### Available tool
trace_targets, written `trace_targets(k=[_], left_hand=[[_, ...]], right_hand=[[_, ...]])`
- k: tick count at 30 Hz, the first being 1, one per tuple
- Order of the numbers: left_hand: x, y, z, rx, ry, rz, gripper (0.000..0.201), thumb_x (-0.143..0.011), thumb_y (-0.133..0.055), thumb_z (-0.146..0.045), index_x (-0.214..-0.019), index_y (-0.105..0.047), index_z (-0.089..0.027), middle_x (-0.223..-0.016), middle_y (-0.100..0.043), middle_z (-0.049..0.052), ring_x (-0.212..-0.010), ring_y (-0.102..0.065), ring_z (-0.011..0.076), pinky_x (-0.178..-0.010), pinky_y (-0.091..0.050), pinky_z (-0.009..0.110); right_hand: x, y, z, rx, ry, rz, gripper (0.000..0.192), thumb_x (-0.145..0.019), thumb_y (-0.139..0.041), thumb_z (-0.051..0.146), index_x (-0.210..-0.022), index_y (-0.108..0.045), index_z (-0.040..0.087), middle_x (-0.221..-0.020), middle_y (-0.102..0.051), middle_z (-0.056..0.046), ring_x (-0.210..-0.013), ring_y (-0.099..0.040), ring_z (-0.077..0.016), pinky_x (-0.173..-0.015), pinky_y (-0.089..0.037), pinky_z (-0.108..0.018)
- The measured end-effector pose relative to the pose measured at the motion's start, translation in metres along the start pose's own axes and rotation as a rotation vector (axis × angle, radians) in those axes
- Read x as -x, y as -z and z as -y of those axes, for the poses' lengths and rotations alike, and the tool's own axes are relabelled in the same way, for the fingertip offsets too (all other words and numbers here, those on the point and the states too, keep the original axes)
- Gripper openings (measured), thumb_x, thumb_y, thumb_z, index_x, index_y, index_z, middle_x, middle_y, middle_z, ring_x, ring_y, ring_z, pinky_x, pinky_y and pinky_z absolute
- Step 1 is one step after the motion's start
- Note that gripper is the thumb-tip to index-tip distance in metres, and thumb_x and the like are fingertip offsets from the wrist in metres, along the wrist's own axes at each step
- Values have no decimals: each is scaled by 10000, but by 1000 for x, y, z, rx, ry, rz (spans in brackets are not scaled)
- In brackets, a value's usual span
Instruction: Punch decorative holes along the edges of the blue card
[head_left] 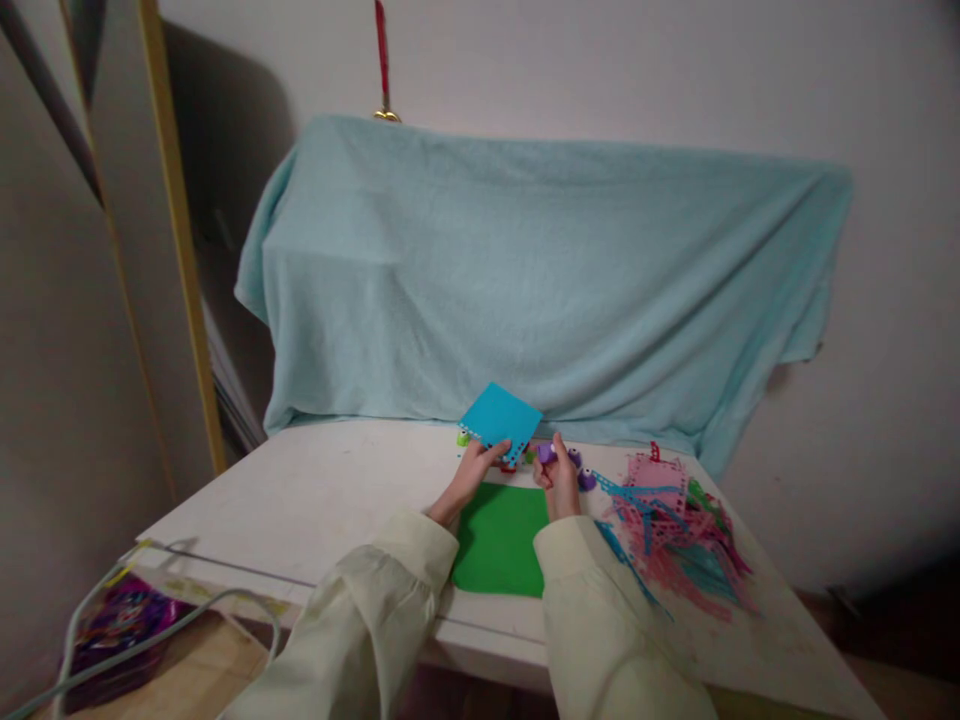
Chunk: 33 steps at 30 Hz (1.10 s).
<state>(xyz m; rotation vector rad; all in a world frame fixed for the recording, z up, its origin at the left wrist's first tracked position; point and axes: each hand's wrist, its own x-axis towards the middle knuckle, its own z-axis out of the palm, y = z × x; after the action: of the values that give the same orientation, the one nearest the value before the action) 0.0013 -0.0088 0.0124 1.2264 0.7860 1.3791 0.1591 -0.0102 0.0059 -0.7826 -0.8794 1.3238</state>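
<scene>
Two hands are working just above the far middle of the white table (322, 500). The left hand (471, 472) is pinching a light blue square of paper (500, 417) by its lower edge, fingers closed on it, and is holding it lifted and tilted off the table surface; small holes are showing along that edge. The right hand (559, 478) is gripping a small purple craft punch (547, 453) between curled fingers, just right of the paper and not touching it. Two more purple punches (582, 473) are sitting just beside that hand, and something small and green (463, 438) is peeking out left of the paper. A green sheet (500, 540) is lying flat beneath both wrists, near the table's front edge. To the right, a heap of pink and blue paper trimmings (667, 530) is spreading over the tabletop. Behind everything a pale blue towel (540, 270) is draping over something bulky against the wall. Cream sleeves (375, 620) are covering both forearms. At lower left, a clear bag (124, 620) with purple contents is sitting below table level.
</scene>
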Motion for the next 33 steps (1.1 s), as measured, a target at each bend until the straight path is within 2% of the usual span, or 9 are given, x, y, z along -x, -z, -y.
trace_targets(k=[4, 13, 17, 22, 24, 30, 33], left_hand=[[-4, 3, 3, 29, -18, -99, 458, -720, -706, -461, -1018, -651, -116, -948, -693, 93, -776, -644, 221, -647, -547, 329], [-6, 3, 6, 6, -27, -37, 416, -735, -687, -473, -957, -661, -122, -903, -705, 109, -780, -658, 242, -667, -549, 348], [-8, 3, 10, -28, -29, -45, 383, -723, -712, -424, -965, -657, -132, -922, -706, 107, -763, -659, 232, -662, -539, 327], [-12, 5, 17, -126, -54, -185, 361, -658, -777, -357, -937, -656, -161, -898, -706, 78, -724, -647, 211, -619, -527, 290], [-12, 6, 18, -145, -45, -207, 361, -664, -774, -362, -935, -656, -155, -881, -706, 80, -708, -646, 208, -599, -529, 289], [-10, 6, 17, -50, -9, -149, 376, -740, -702, -431, -956, -627, -133, -808, -707, 85, -662, -665, 215, -580, -545, 316], [-12, 6, 16, 33, 90, -123, 340, -778, -671, -412, -921, -617, -108, -754, -702, 100, -618, -668, 216, -621, -555, 349]], right_hand=[[-3, 4, -4, -105, -81, 35, 497, -786, -490, 667, -669, -528, 186, -491, -468, 30, -324, -247, -48, -324, -144, -208], [-2, 9, -5, -135, -244, 145, 545, -778, -410, 726, -753, -541, 197, -432, -395, 65, -307, -184, -55, -327, -148, -195], [0, 8, -2, -116, -250, 182, 586, -751, -397, 761, -772, -560, 199, -427, -353, 77, -309, -172, -60, -328, -154, -201], [4, 5, 3, -55, -205, 181, 575, -753, -423, 741, -818, -593, 195, -418, -268, 104, -318, -157, -68, -328, -194, -206], [5, 4, 4, -52, -198, 183, 539, -765, -448, 710, -835, -596, 196, -419, -249, 109, -321, -158, -70, -329, -203, -206], [7, -1, 7, -113, -204, 223, 440, -800, -482, 637, -828, -571, 207, -424, -264, 109, -333, -163, -68, -338, -191, -193], [8, -6, 7, -91, -187, 211, 430, -784, -512, 640, -804, -540, 212, -432, -307, 107, -327, -180, -60, -342, -183, -190]])
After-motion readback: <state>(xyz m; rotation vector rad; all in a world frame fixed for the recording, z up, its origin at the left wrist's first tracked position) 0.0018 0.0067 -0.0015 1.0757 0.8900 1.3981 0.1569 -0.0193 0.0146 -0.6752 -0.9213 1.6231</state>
